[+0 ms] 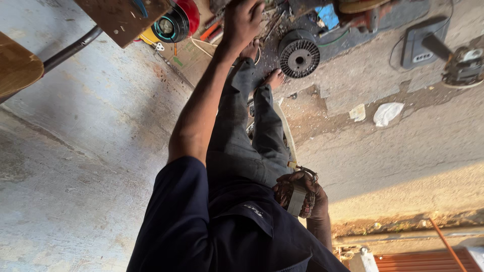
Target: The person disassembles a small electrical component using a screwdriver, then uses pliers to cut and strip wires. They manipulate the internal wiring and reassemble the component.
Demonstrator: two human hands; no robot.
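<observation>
My left hand [243,21] is stretched far forward past my bare feet [275,78], with its fingers down in a heap of small tools and parts at the top of the view. I cannot tell what it touches there. My right hand [313,197] rests beside my lap, closed around a small motor stator [297,199] that has copper windings and a pale band. My grey trousers [242,136] and dark blue shirt [201,226] fill the middle.
A round finned motor part [299,53] lies by my feet. A red and black round casing [176,20] sits under a wooden board [123,17]. Also on the concrete floor are a grey box [418,45], another motor [466,65] and crumpled white paper [387,113].
</observation>
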